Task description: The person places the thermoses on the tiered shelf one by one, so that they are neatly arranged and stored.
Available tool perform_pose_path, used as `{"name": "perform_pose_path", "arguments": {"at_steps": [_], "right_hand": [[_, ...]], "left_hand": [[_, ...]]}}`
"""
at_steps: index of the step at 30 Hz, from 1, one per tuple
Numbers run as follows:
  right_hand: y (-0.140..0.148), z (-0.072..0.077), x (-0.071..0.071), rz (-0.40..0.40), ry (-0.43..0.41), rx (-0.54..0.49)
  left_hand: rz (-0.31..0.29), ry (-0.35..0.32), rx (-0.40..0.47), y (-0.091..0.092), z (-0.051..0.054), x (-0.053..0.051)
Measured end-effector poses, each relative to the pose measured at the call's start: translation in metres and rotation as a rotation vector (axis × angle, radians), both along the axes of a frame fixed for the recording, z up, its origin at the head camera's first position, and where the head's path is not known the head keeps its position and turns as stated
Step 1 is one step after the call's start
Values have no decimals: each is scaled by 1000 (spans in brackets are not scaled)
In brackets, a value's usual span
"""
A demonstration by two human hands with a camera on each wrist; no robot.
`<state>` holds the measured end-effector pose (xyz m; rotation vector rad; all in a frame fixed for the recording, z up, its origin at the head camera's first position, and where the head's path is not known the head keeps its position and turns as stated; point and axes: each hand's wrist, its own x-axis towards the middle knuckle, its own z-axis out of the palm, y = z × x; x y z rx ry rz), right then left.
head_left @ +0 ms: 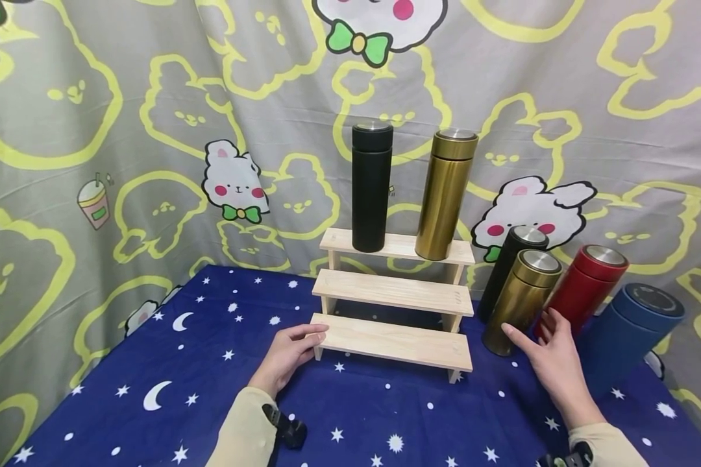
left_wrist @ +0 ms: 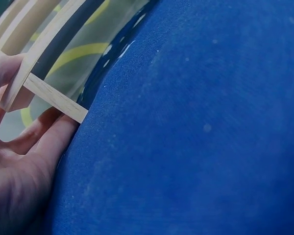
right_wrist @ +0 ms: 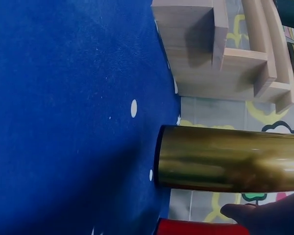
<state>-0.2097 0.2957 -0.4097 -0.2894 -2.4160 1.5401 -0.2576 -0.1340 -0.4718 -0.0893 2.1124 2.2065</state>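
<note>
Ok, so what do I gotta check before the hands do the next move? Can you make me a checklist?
1. Left hand holding the wooden rack: ok, it's at the left end of the bottom step.
2. Upper black bottle and upper gold bottle standing on the top step: ok.
3. Lower gold bottle standing on the blue cloth: ok.
4. Its lid on: ok.
5. Right hand gripping that bottle firmly: cannot tell; thumb and fingers are around it, but the grip is partly hidden.
6. Gap to the lower black bottle: cannot tell; they overlap in the head view.
</note>
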Motion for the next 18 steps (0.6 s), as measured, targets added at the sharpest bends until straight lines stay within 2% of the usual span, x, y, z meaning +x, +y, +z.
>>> {"name": "perform_pose_path", "arguments": {"at_steps": [9,18], "right_hand": [[-6,-2,-12,-71,-30,55],[-6,-5,-21,-99,-19,29]], "left_hand": [[8,-7,-4,-1,0,1],[10,-5,-15,1,1,1]]}}
